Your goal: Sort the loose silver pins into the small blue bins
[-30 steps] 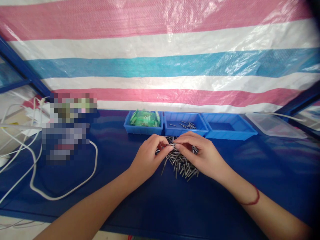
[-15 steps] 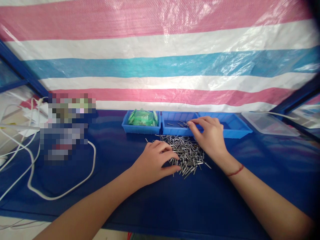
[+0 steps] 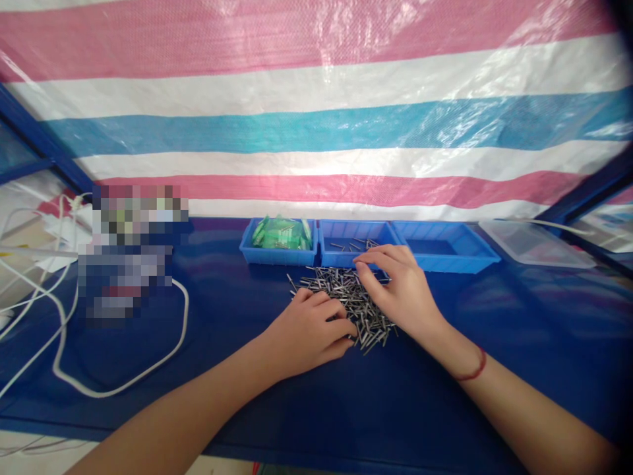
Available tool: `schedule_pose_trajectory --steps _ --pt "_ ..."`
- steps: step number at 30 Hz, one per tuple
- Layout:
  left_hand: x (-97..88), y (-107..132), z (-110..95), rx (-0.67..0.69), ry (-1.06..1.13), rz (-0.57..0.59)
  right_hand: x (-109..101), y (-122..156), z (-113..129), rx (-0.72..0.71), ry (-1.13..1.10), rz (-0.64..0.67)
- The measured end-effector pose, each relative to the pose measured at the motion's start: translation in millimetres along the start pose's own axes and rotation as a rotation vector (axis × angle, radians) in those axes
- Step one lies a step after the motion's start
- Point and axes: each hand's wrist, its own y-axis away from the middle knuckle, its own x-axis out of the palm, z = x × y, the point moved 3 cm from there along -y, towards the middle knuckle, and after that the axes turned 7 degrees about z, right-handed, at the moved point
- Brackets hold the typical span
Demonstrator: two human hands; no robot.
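A heap of thin silvery metal pins, like rivets, lies loose on the blue table. My left hand rests at the heap's left side, fingers curled and the thumb and index tips close together among the pins; whatever they hold is too small to make out. Over the heap's upper right hovers my right hand, thumb and index finger apart, with nothing visible between them. Just beyond its fingertips is the middle blue bin, where several pins lie on the bottom.
The left blue bin holds green plastic packets. To the right stand another blue bin and a clear plastic lid. White cables loop over the table's left side. A striped sheet hangs behind.
My right hand has drawn back from the middle bin, left and toward me, over the heap. More pins show in that bin. My left hand's thumb and index finger have come closer together.
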Motion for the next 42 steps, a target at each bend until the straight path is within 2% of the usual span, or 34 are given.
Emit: schedule_pose_trajectory --steps 5,12,18,22,26,30,42 --pt "-0.5 0.2 0.3 -0.023 0.025 -0.005 1.8 2.5 4.8 0.005 -0.020 0.030" --pt "-1.8 -1.6 0.2 -0.035 0.073 0.051 2.9 3.3 8.0 -0.001 -0.046 0.050" --pt "0.3 0.0 0.7 -0.018 0.105 0.031 2.4 3.0 8.9 -0.013 -0.057 0.047" --pt "-3.5 -0.1 1.2 -0.044 0.057 0.049 1.9 3.1 9.3 -0.013 -0.058 0.054" --pt "-8.6 0.5 1.9 -0.127 -0.037 0.082 1.7 3.3 9.7 -0.011 -0.064 0.055" --pt "-6.2 2.1 1.3 -0.163 -0.063 0.125 1.8 3.3 11.1 -0.016 -0.067 0.068" --pt "-2.5 2.5 2.5 -0.109 -0.138 0.044 3.1 3.9 12.0 -0.042 -0.071 0.057"
